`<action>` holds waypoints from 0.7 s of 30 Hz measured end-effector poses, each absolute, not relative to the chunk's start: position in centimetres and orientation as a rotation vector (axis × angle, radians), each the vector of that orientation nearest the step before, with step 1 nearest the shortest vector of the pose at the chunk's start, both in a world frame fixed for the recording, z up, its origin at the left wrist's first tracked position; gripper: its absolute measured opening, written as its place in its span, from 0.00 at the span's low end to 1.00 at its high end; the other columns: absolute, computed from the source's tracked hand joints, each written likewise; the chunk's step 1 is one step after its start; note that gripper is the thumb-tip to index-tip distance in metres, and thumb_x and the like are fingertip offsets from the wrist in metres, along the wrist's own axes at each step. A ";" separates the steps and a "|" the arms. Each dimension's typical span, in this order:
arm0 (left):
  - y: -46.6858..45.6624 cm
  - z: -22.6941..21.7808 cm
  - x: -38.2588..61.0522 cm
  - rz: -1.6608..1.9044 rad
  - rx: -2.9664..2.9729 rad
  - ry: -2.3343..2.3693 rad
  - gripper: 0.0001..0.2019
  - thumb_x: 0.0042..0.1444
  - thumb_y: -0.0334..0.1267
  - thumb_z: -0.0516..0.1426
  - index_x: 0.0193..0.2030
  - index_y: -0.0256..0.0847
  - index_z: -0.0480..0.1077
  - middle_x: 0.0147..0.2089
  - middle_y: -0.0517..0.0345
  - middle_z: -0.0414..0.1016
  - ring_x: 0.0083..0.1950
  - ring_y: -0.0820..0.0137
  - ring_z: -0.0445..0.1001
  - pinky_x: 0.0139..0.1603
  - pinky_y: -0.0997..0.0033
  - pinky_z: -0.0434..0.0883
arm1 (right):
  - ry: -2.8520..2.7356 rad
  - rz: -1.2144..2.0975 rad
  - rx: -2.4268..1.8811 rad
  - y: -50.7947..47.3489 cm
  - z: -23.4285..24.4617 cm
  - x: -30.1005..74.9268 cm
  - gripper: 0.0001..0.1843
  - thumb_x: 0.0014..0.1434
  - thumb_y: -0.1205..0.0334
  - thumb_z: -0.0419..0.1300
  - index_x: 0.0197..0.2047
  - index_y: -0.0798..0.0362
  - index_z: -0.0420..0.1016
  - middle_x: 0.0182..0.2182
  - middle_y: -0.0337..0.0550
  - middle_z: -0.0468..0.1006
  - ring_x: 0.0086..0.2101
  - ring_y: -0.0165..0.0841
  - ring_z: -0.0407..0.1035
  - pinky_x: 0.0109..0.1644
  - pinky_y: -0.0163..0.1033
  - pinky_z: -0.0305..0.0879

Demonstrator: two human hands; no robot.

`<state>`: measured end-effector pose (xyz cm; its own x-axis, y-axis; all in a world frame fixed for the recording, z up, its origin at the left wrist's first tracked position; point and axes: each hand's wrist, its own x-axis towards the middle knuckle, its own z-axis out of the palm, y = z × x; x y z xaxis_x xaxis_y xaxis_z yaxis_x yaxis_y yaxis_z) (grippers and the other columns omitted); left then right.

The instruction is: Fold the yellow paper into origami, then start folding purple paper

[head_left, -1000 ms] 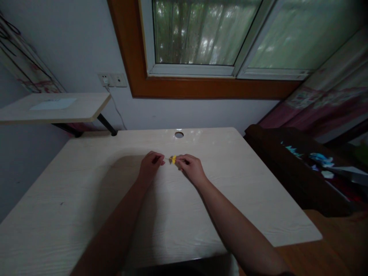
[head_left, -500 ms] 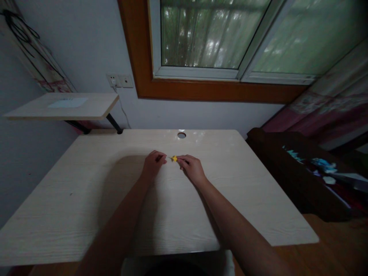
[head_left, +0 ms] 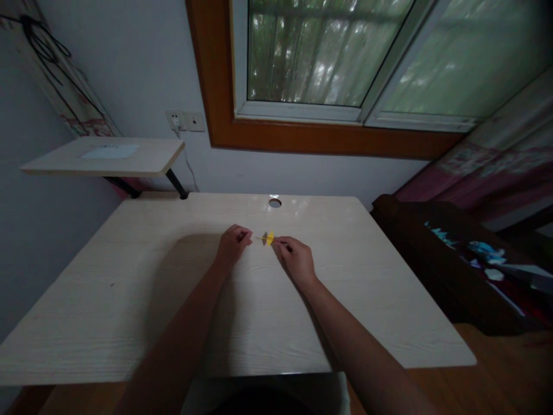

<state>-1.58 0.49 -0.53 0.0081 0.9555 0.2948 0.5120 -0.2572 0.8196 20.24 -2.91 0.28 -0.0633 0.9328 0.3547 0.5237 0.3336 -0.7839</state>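
A small yellow thing with a thin stick (head_left: 270,238), perhaps a paper umbrella, is held between my two hands a little above the table (head_left: 354,311). My right hand (head_left: 298,259) pinches it from the right with thumb and fingertips. The thin stick points left, toward the fingertips of my left hand (head_left: 233,245). Those fingers are pressed together in a pinch; whether they grip something is too small to make out. A dark patch, likely its shadow, shows beside the yellow part.
A raised shelf (head_left: 159,164) on black legs bears a white sheet (head_left: 110,151) at the back left. A cable hole (head_left: 275,203) pierces the table near its back edge. Right of the table stands a dark brown piece of furniture (head_left: 415,248) with things on it.
My right hand has moved slightly right, away from my left hand, and the yellow thing went with it. Its yellow part now looks taller and more spread. The view has shifted slightly.
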 end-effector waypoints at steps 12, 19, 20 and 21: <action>0.4 -0.1 -1.6 1.193 1.690 1.502 0.08 0.58 0.41 0.57 0.35 0.40 0.74 0.28 0.60 0.76 0.29 0.71 0.77 0.36 0.72 0.72 | -1.655 0.432 -1.258 -2.7 0.4 20.5 0.10 0.62 0.57 0.59 0.38 0.50 0.81 0.36 0.44 0.82 0.35 0.36 0.74 0.39 0.39 0.68; 0.1 0.5 -1.6 1.178 1.684 1.496 0.08 0.57 0.41 0.56 0.35 0.40 0.74 0.28 0.60 0.76 0.28 0.71 0.77 0.35 0.71 0.71 | -1.563 0.390 -1.326 -2.4 -0.2 21.7 0.11 0.60 0.55 0.60 0.35 0.51 0.81 0.34 0.44 0.82 0.34 0.36 0.74 0.40 0.40 0.68; 0.1 0.5 -1.6 1.173 1.686 1.495 0.08 0.57 0.41 0.56 0.35 0.40 0.74 0.27 0.60 0.76 0.28 0.71 0.77 0.35 0.71 0.71 | -1.553 0.378 -1.349 -2.2 -0.3 22.3 0.11 0.60 0.55 0.60 0.35 0.51 0.81 0.34 0.44 0.82 0.34 0.36 0.74 0.39 0.40 0.68; 0.1 0.5 -1.6 1.170 1.685 1.494 0.08 0.57 0.41 0.56 0.35 0.41 0.74 0.27 0.60 0.76 0.28 0.71 0.77 0.34 0.71 0.72 | -1.543 0.360 -1.379 -2.1 -0.3 23.0 0.12 0.60 0.54 0.60 0.35 0.52 0.81 0.34 0.44 0.82 0.33 0.36 0.74 0.39 0.39 0.68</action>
<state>-1.62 0.09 0.49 -0.0196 0.9743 0.2242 0.4511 -0.1915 0.8717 22.99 -2.12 -0.29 0.1435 0.8741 0.4641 0.5781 0.3066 -0.7562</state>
